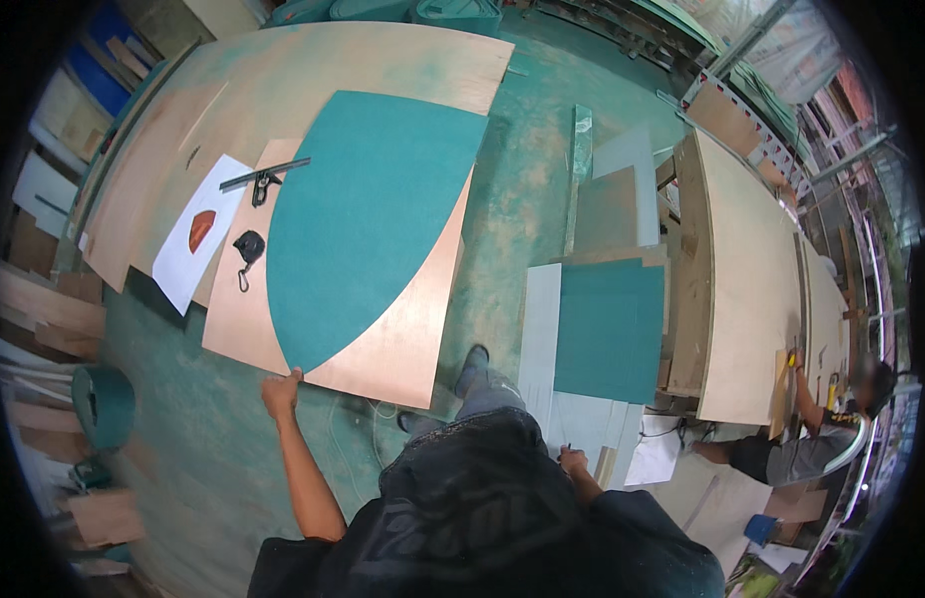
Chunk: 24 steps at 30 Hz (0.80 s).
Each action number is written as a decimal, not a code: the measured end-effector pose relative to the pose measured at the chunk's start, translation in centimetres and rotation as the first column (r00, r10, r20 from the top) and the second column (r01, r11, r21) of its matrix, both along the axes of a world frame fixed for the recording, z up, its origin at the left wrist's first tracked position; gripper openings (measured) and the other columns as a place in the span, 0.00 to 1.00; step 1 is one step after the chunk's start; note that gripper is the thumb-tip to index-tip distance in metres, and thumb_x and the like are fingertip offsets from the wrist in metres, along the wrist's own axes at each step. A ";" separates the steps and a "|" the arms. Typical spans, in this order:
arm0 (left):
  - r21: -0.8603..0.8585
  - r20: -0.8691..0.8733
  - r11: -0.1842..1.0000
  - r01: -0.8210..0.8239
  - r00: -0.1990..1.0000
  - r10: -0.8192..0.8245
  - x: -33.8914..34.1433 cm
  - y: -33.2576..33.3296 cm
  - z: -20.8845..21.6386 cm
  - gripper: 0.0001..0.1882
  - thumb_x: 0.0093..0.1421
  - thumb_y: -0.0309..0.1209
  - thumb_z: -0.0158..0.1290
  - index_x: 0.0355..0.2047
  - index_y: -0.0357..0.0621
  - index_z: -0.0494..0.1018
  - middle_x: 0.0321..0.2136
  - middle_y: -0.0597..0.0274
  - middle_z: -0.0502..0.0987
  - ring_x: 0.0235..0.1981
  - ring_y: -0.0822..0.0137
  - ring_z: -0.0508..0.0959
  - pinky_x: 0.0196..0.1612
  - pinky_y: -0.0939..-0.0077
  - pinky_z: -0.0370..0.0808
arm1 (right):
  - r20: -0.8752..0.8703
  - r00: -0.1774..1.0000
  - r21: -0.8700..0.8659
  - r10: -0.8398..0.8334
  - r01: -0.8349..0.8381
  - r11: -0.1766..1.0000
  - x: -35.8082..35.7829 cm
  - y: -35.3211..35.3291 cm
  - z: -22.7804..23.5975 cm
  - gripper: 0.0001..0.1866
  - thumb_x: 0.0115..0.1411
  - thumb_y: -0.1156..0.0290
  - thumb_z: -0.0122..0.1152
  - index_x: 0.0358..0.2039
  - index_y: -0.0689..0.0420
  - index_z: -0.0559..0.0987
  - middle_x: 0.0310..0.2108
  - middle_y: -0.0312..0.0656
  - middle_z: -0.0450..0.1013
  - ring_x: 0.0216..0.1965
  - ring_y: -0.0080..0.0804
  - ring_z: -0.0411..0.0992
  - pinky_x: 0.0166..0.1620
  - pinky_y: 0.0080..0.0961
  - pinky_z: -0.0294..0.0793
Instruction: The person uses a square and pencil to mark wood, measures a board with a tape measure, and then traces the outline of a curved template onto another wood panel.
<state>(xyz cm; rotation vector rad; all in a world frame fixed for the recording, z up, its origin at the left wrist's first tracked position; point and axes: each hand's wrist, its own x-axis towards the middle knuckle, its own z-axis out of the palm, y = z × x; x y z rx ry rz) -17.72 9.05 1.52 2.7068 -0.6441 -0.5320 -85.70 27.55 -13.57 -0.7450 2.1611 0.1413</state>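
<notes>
A large green sheet [373,219] with curved sides and a pointed near end lies on a plywood board [393,364]. At that point my left hand [281,392] is closed, its thumb at the green tip and its fingers curled by the board's edge. Low at my right side, my right hand [574,460] is closed with a small dark tip poking out; what it holds is too small to name. Left of the green sheet are a combination square [265,179], a black tape measure [249,245] with a carabiner, and white paper [198,234] bearing a reddish-brown shape.
Beside my right hand, a green panel [607,329] and a pale strip [540,339] lie over other boards. Farther right stands a plywood-topped bench [746,289], where another person [831,439] works. A green roll [104,407] stands on the left; a cable trails near my feet.
</notes>
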 end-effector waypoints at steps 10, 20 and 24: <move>-0.268 0.389 0.920 0.285 0.906 -0.168 -0.6 -6.4 -2.3 0.27 0.56 0.44 0.62 0.43 0.30 0.71 0.42 0.44 0.73 0.45 0.46 0.74 0.45 0.50 0.73 | -0.029 0.995 -0.365 -0.092 0.075 0.928 6.2 -10.1 0.9 0.27 0.63 0.39 0.49 0.38 0.50 0.85 0.38 0.48 0.80 0.43 0.52 0.77 0.48 0.43 0.74; -0.101 0.731 0.738 0.668 0.552 -0.400 -2.6 -17.0 -4.7 0.22 0.69 0.43 0.43 0.52 0.37 0.69 0.52 0.49 0.72 0.52 0.47 0.73 0.50 0.51 0.70 | 0.362 0.865 -0.416 -0.348 0.484 0.770 1.6 -3.0 0.0 0.22 0.65 0.50 0.54 0.33 0.56 0.84 0.22 0.42 0.77 0.21 0.31 0.75 0.27 0.28 0.75; -0.054 0.719 0.776 0.628 0.564 -0.406 -1.7 -17.2 -5.2 0.23 0.69 0.45 0.41 0.53 0.41 0.70 0.53 0.54 0.73 0.53 0.51 0.73 0.49 0.51 0.71 | 0.200 0.776 -0.235 -0.599 0.631 0.739 1.7 5.4 -0.9 0.19 0.64 0.56 0.53 0.32 0.59 0.82 0.20 0.42 0.76 0.18 0.31 0.73 0.23 0.30 0.74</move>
